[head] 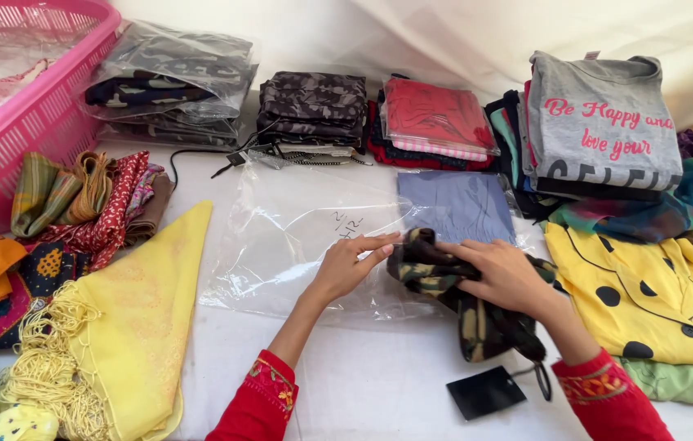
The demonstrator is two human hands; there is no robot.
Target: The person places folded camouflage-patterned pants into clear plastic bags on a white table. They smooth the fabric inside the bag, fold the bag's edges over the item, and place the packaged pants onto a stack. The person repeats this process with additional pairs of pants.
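The left hand (349, 263) pinches the edge of a clear plastic bag (297, 237), fingers nearly closed. Just beside the bag, the right hand (503, 276) lies half open, pressing a folded camouflage-print cloth garment (444, 286).

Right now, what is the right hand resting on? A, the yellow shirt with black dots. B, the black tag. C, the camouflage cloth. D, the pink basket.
C: the right hand lies flat on the camouflage cloth, at the mouth of the clear bag, while the left hand pinches the bag's edge. The yellow shirt, basket and tag are untouched.
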